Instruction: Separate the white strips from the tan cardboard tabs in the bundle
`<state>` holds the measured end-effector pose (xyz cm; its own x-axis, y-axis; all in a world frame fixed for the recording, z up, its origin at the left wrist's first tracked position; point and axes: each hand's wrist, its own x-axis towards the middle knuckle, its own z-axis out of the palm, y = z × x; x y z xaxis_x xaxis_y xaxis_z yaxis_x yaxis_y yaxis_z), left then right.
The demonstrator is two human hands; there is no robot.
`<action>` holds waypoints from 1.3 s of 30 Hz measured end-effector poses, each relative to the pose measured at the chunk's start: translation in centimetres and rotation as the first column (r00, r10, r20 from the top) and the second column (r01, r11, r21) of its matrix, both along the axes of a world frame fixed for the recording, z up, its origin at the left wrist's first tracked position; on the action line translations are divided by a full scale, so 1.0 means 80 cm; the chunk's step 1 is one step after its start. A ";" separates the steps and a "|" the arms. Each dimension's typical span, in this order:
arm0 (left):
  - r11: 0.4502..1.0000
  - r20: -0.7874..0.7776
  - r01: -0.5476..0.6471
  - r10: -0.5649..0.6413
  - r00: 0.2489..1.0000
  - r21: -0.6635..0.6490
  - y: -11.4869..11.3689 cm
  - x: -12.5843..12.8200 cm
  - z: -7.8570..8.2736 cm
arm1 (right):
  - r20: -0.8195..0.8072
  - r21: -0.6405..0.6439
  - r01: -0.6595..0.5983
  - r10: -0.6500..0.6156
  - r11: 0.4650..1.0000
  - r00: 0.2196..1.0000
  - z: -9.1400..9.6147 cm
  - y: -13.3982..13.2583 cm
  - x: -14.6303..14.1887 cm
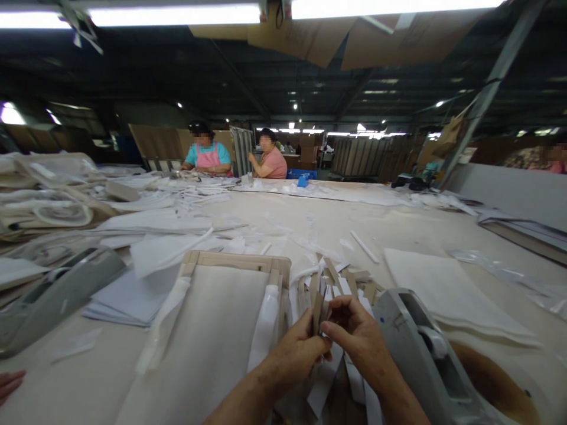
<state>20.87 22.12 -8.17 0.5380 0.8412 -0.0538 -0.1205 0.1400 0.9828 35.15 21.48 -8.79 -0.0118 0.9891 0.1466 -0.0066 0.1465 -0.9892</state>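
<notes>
Messy pale table (328,215) under a dim roof (252,71), and the action's at lower centre. Left hand (301,345) has a tan strip (317,313) pinched, maybe with a few thin ones behind it; too covered to count. It's nearly upright, long axis running up the frame, top end pointing at the pile (330,274) of tan and white strips just above. Right hand (352,327) is half curled right beside it, thumb bent in; can't tell if it's gripping anything.

My read: strips are being lined up or separated, so the next move calls for a steady left pinch and a light right touch.

Moving out, there's a grey dispenser (398,336) just right, a beige case (234,258) to the left, another dispenser (31,310) at the left edge, plus two co-workers (208,158) (273,162) up top.
</notes>
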 end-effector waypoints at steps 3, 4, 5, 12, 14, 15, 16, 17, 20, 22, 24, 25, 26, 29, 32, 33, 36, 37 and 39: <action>0.999 0.085 -0.024 0.028 0.996 -0.049 0.004 0.001 -0.010 | 0.008 0.037 0.080 -0.080 0.996 0.997 -0.005 0.001 0.001; 0.998 0.114 -0.030 0.037 0.993 -0.064 0.005 0.001 -0.012 | 0.030 0.056 0.107 -0.109 0.993 0.994 -0.007 0.002 0.001; 0.997 0.138 -0.031 0.042 0.990 -0.077 0.006 0.001 -0.014 | 0.055 0.076 0.135 -0.140 0.988 0.989 -0.009 0.003 0.002; 0.987 0.259 -0.038 0.077 0.963 -0.155 0.010 0.001 -0.014 | 0.092 0.155 0.262 -0.278 0.952 0.956 -0.010 0.000 0.001; 0.989 0.264 -0.048 0.084 0.961 -0.142 0.009 0.000 -0.011 | 0.114 0.177 0.242 -0.264 0.954 0.958 -0.009 -0.003 0.000; 0.991 0.256 -0.048 0.079 0.963 -0.128 0.008 0.000 -0.009 | 0.126 0.190 0.238 -0.264 0.953 0.956 -0.009 -0.004 0.000; 0.992 0.244 -0.044 0.072 0.967 -0.117 0.007 -0.001 -0.007 | 0.136 0.206 0.243 -0.274 0.948 0.952 -0.009 -0.005 0.000; 0.993 0.234 -0.039 0.064 0.970 -0.111 0.007 -0.001 -0.006 | 0.148 0.228 0.259 -0.296 0.939 0.944 -0.009 -0.006 0.000; 0.993 0.237 -0.033 0.059 0.970 -0.115 0.005 -0.002 -0.005 | 0.214 0.344 0.302 -0.387 0.889 0.897 -0.008 -0.007 -0.001; 0.991 0.277 -0.026 0.061 0.959 -0.128 0.004 -0.002 -0.006 | 0.270 0.443 0.305 -0.450 0.843 0.851 -0.004 -0.008 -0.003; 0.989 0.338 -0.010 0.060 0.939 -0.147 0.004 -0.001 -0.007 | 0.313 0.535 0.289 -0.504 0.794 0.805 0.000 -0.010 -0.005; 0.987 0.368 -0.001 0.062 0.928 -0.163 0.004 0.000 -0.007 | 0.327 0.579 0.276 -0.528 0.768 0.784 0.001 -0.010 -0.006; 0.984 0.394 0.007 0.065 0.917 -0.180 0.004 0.000 -0.007 | 0.340 0.618 0.256 -0.546 0.744 0.766 0.003 -0.010 -0.007; 0.974 0.442 0.021 0.084 0.893 -0.227 0.003 0.001 -0.007 | 0.365 0.710 0.182 -0.576 0.681 0.732 0.004 -0.011 -0.009; 0.960 0.454 0.020 0.113 0.884 -0.278 0.003 0.001 -0.008 | 0.365 0.766 0.142 -0.606 0.626 0.707 0.004 -0.011 -0.010; 0.955 0.453 0.020 0.123 0.883 -0.297 0.003 0.002 -0.008 | 0.363 0.777 0.135 -0.613 0.614 0.701 0.004 -0.012 -0.010; 0.941 0.456 0.013 0.151 0.877 -0.338 0.003 0.002 -0.007 | 0.362 0.784 0.141 -0.629 0.605 0.688 0.002 -0.012 -0.009; 0.939 0.462 0.013 0.156 0.873 -0.343 0.003 0.002 -0.007 | 0.364 0.783 0.141 -0.629 0.606 0.687 0.002 -0.012 -0.009; 0.940 0.475 0.018 0.155 0.866 -0.340 0.002 0.001 -0.005 | 0.371 0.779 0.138 -0.627 0.612 0.685 0.000 -0.011 -0.009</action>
